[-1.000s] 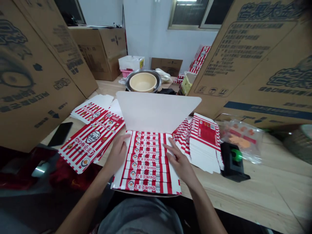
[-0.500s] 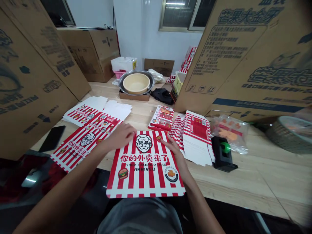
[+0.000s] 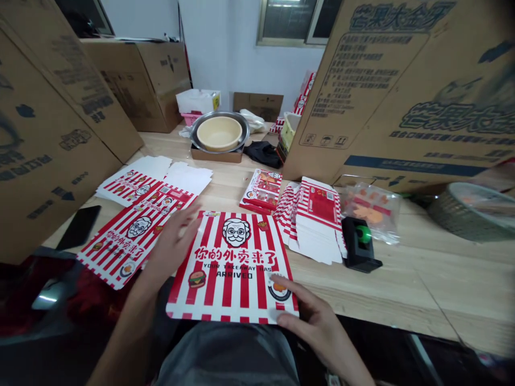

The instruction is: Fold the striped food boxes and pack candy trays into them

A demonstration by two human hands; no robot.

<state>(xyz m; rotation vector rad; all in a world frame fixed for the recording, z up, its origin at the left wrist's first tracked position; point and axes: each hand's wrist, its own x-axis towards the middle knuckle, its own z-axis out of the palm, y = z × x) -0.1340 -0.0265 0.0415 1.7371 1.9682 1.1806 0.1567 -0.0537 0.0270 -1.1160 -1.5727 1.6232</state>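
A flat red-and-white striped takeaway box [image 3: 237, 289], printed with a bearded face, lies at the table's front edge, overhanging my lap. My right hand [image 3: 311, 316] grips its near right corner, one finger on the printed top and the thumb by the front edge. Close to the box's left side is my left hand [image 3: 173, 241], fingers loosely spread and slightly blurred; I cannot tell whether it touches the box. Left of that hand, unfolded striped carton sheets [image 3: 139, 228] lie in overlapping piles. Beyond the box sits a folded striped box [image 3: 263, 187] with a food picture.
Right of the box are stacked striped cartons [image 3: 319, 206], a black tape dispenser [image 3: 358, 252], a clear plastic bag [image 3: 372, 206] and a basket [image 3: 475, 212]. A phone [image 3: 78, 228] lies left. Behind stands a cream bowl [image 3: 219, 134]; large cardboard boxes [image 3: 370, 112] flank the table.
My right hand has slid from the box's far right side to its near right corner. My left hand has moved from the far left corner toward me along the left side.
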